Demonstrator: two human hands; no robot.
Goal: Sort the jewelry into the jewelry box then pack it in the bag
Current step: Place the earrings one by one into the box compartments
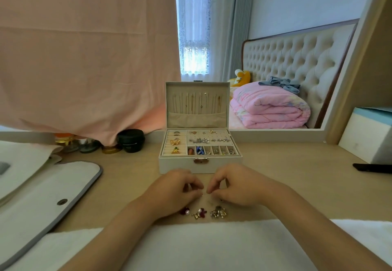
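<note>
A white jewelry box (200,165) stands open on the wooden table, its lid upright with thin chains hung inside. Its tray holds rings, a gold bow brooch (175,142) and several small pieces in compartments. In front of the box my left hand (178,188) and my right hand (235,186) meet, fingers curled, pinching a tiny gold piece (202,194) between their tips. Loose jewelry lies just nearer me: a dark red flower earring with a pearl (185,211), another red and gold one (200,213) and a silver-gold cluster (218,212). A white bag (42,203) with grey trim lies at the left.
A pink cloth (84,58) hangs over the back left, with jars and a black case (131,140) under it. A mirror behind the box shows a bed. A white and blue carton (369,135) and a black flat object (372,168) sit at the right. White fabric (201,247) covers the front edge.
</note>
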